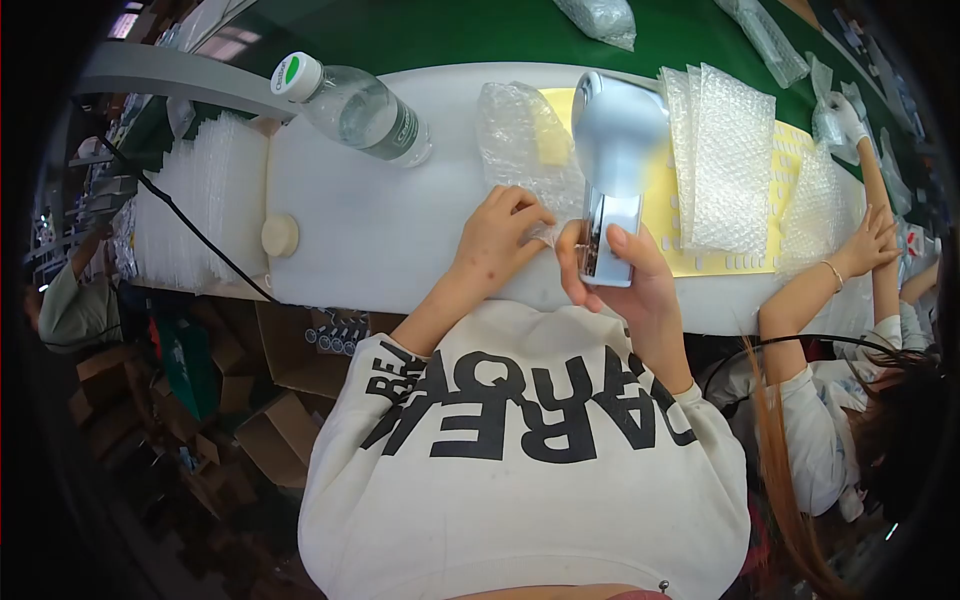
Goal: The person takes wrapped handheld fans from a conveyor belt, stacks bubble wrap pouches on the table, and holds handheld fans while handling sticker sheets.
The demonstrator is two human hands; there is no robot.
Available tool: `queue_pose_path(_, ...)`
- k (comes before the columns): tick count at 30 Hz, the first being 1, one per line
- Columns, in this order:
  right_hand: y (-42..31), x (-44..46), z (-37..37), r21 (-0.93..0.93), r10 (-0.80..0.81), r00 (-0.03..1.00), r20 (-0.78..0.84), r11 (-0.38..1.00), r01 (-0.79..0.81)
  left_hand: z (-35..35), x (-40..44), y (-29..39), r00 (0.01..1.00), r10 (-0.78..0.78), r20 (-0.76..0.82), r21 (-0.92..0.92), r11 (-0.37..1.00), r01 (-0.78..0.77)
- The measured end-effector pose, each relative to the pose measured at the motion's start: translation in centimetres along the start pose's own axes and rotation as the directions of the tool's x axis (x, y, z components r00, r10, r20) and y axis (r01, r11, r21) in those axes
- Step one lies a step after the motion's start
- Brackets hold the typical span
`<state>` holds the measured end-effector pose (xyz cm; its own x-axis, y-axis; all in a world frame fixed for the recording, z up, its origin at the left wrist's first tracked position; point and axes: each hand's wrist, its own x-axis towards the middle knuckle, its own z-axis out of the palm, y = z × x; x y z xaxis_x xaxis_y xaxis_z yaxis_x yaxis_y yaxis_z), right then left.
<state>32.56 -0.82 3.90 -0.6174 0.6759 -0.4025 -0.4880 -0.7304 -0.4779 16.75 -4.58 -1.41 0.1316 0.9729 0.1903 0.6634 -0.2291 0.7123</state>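
Observation:
My right hand (pixel 630 265) grips a light blue handheld device (pixel 608 140) by its shiny lower handle. Its wide, rounded head points away from me, and part of it looks blurred; its exact kind is unclear. Close by on the left, my left hand (pixel 505 235) has its fingers curled on the near edge of a clear bubble wrap bag (pixel 525 140). The bag lies flat on the white work surface (pixel 400 235), partly over a yellow sticker sheet (pixel 655 215).
Several bubble wrap bags (pixel 730 160) lie right of the device. A water bottle (pixel 370 115) tilts at the back left, near a stack of bubble wrap (pixel 205 200) and a tape roll (pixel 280 236). A co-worker's arms (pixel 850 255) reach in at right. Cardboard boxes (pixel 285 435) stand below.

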Motion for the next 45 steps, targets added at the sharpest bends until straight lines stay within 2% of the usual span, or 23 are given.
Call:
queue_pose_path(2,0.0,0.9,-2.1,-0.099,-0.097,0.976,0.194,0.988,0.118,0.5,0.1,-0.3,0.999,0.012,-0.05,0.112,0.994,-0.007)
queue_pose_path(4,-0.4,1.0,-3.0,-0.142,-0.143,0.947,0.286,0.971,0.19,0.8,0.6,-0.3,0.997,0.028,-0.072,0.161,0.987,-0.016)
queue_pose_path(7,-1.3,0.3,-2.4,0.053,-0.176,0.948,0.265,0.984,0.167,0.9,0.6,-0.2,0.993,0.02,-0.12,0.155,0.988,-0.001)
queue_pose_path(9,-1.1,0.1,-2.2,0.119,-0.183,0.948,0.26,0.981,0.156,0.9,0.2,-0.1,0.99,0.014,-0.138,0.155,0.988,0.008)
queue_pose_path(12,-0.7,0.4,-2.1,0.009,-0.157,0.985,0.074,0.988,0.156,1.0,0.4,-0.2,0.979,-0.002,-0.203,0.17,0.985,0.037)
queue_pose_path(14,-0.4,0.7,-2.6,-0.027,-0.147,0.989,0.012,0.989,0.147,0.9,0.5,-0.1,0.974,-0.011,-0.226,0.175,0.983,0.052)
queue_pose_path(18,-1.0,1.2,-5.3,0.19,-0.119,0.956,0.269,0.979,0.068,0.4,1.1,0.6,0.944,-0.051,-0.325,0.051,0.996,0.071)
queue_pose_path(19,-1.2,1.0,-5.7,0.185,-0.121,0.955,0.271,0.98,0.072,0.4,1.1,0.8,0.943,-0.047,-0.329,0.049,0.997,0.067)
queue_pose_path(24,-2.2,0.2,-5.8,-0.016,-0.092,0.967,0.238,0.995,0.099,0.1,1.7,1.3,0.936,-0.046,-0.348,0.067,0.995,0.074)
queue_pose_path(26,-1.7,-0.4,-3.2,-0.247,-0.275,0.959,0.065,0.927,0.282,-0.2,2.0,1.4,0.93,-0.079,-0.36,0.014,0.996,0.09)
queue_pose_path(28,-0.9,-1.2,-1.3,-0.484,-0.478,0.876,-0.062,0.782,0.392,-0.4,1.9,1.5,0.924,-0.114,-0.366,-0.039,0.994,0.107)
queue_pose_path(29,-0.7,-1.5,-1.5,-0.486,-0.481,0.875,-0.058,0.779,0.396,-0.4,1.8,1.6,0.923,-0.11,-0.37,-0.039,0.994,0.102)
queue_pose_path(33,-1.2,-2.1,-4.1,-0.576,-0.474,0.857,0.2,0.651,0.495,0.2,2.9,1.9,0.905,-0.279,-0.321,-0.289,0.939,0.187)
queue_pose_path(34,-1.5,-2.4,-4.5,-0.579,-0.479,0.852,0.213,0.64,0.505,0.3,3.1,1.7,0.906,-0.291,-0.308,-0.33,0.926,0.185)
queue_pose_path(36,-1.8,-3.4,-5.2,-0.707,-0.477,0.847,0.236,0.514,0.487,0.5,3.5,1.0,0.907,-0.305,-0.289,-0.37,0.91,0.188)
queue_pose_path(38,-1.8,-4.3,-5.7,-0.813,-0.474,0.842,0.257,0.364,0.453,0.6,3.9,0.3,0.898,-0.382,-0.219,-0.655,0.74,0.155)
queue_pose_path(39,-1.6,-4.8,-5.7,-0.815,-0.475,0.843,0.253,0.365,0.451,0.7,3.8,0.2,0.899,-0.382,-0.215,-0.656,0.738,0.157)
queue_pose_path(43,-1.7,-6.6,-4.7,-0.904,-0.67,0.732,0.121,0.23,0.36,0.0,4.1,0.5,0.86,-0.501,-0.096,-0.812,0.539,0.224)
queue_pose_path(45,-1.9,-6.6,-4.6,-0.905,-0.683,0.717,0.139,0.206,0.372,-0.1,4.1,0.8,0.867,-0.487,-0.11,-0.801,0.56,0.212)
